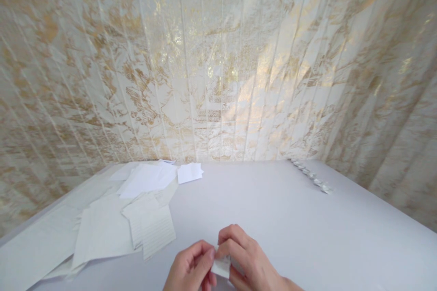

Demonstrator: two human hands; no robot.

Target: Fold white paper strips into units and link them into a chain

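A small piece of white paper (221,267) is held between my two hands close to the table's front. My left hand (191,266) pinches its left edge between thumb and forefinger. From the other side, the curled fingers of my right hand (251,257) grip it, covering its upper and right parts. Whether the paper is folded is hard to make out behind the fingers.
Loose white sheets (150,178) and larger plain sheets (105,227) overlap on the left. Lined paper pieces (155,227) lie on top, with small white slips (190,173) behind. Small folded paper pieces (310,176) form a row at the back right. A patterned curtain (218,63) borders the table (307,227).
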